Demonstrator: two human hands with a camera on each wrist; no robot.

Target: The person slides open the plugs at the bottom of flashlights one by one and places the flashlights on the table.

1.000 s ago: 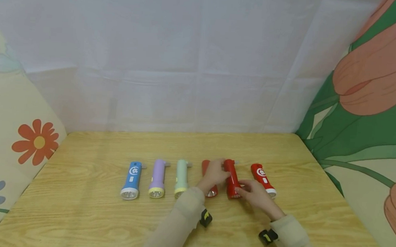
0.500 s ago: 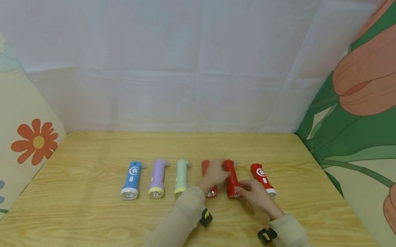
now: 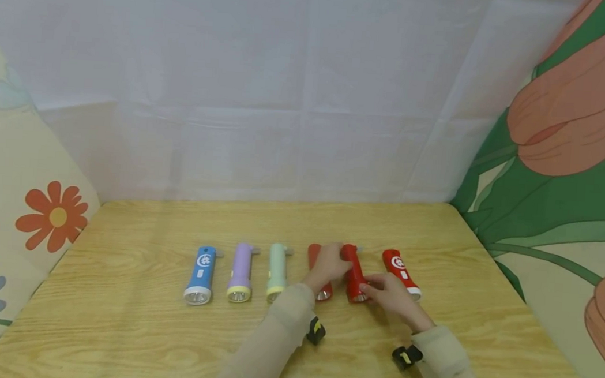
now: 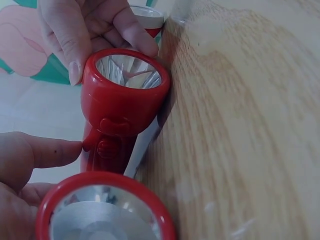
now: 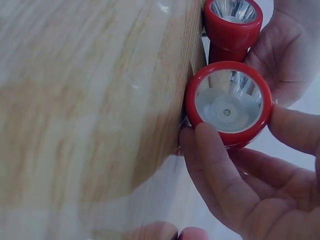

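Note:
Both hands are at an all-red flashlight (image 3: pixel 353 271) that lies on the table with its lens toward me. My left hand (image 3: pixel 330 266) reaches across another plain red flashlight (image 3: pixel 323 295) and holds the rear part of the first; in the left wrist view its thumb meets the body beside the switch. At the lamp end, my right hand (image 3: pixel 392 295) grips the head, thumb on one side and fingers (image 5: pixel 215 155) curled under the rim on the other, as the right wrist view shows. The left hand partly covers the second flashlight.
Left of the hands lie a blue flashlight (image 3: pixel 201 275), a purple one (image 3: pixel 241 269) and a mint-green one (image 3: pixel 277 268). A red flashlight with a white head (image 3: pixel 400 270) rests just beyond the right hand. Flowered panels (image 3: pixel 569 170) and a white sheet (image 3: pixel 287 95) border the wooden table (image 3: pixel 143 329).

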